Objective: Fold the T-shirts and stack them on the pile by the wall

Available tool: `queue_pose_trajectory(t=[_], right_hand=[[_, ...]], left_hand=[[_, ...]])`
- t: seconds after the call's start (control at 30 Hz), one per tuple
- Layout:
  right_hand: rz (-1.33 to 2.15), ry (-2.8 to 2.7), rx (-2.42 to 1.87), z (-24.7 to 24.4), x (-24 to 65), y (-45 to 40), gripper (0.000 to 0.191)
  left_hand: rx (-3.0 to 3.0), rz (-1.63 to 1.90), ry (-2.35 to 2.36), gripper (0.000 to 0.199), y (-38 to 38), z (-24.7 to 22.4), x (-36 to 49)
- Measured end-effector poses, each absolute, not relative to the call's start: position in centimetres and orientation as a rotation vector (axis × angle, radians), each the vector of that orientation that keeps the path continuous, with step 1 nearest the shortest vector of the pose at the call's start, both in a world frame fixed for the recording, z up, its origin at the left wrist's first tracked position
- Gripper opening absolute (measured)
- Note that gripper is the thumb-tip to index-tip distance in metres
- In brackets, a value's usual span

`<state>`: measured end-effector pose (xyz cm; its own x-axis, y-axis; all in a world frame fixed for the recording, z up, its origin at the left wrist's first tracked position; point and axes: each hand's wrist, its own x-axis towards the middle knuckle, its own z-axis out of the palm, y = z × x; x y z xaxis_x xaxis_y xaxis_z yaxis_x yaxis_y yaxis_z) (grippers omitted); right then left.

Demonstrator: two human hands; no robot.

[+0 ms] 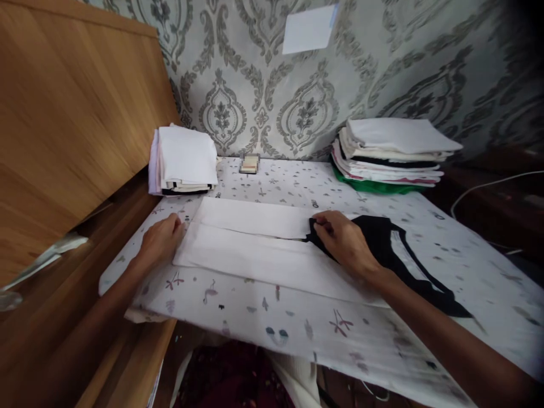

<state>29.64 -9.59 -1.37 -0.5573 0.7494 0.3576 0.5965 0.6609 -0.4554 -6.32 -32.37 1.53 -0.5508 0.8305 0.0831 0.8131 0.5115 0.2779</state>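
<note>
A white and black shirt lies across the table, its white sides folded inward so that their edges meet along a lengthwise line. The black upper part with a neckline points right. My left hand is closed at the left hem, its fingertips pressed together on the white edge. With thumb and fingers, my right hand pinches the black cloth where it borders the white. Part of the black section is hidden beneath my right hand and forearm.
The table has a printed white cloth. A stack of folded clothes stands back left, a taller stack back right. A small box sits by the patterned wall. A wooden panel rises on the left.
</note>
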Motion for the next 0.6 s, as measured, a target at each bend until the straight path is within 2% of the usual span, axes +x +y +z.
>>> queue_pose_trajectory(t=[0.1,0.27,0.33,0.4,0.6], right_hand=[[0.481,-2.494,-0.752,-1.0,29.1,-13.5,0.019],[0.368,-2.758,-0.282,-1.6,27.8,-18.4,0.022],[0.259,-2.782,-0.251,-2.0,27.4,-19.1,0.016],[0.220,-2.767,-0.252,-2.3,27.1,-19.1,0.019],[0.470,-2.683,-0.299,-2.0,27.1,-18.9,0.016]], left_hand=[[1.539,0.449,2.426,0.036,-34.7,1.9,-6.2],[1.925,0.347,2.165,0.024,-37.4,1.6,-5.5],[2.069,0.216,2.161,0.016,-37.5,1.6,-5.2],[2.207,0.064,2.192,0.012,-37.3,1.8,-5.1],[2.447,-0.173,2.403,0.027,-37.4,2.6,-4.7]])
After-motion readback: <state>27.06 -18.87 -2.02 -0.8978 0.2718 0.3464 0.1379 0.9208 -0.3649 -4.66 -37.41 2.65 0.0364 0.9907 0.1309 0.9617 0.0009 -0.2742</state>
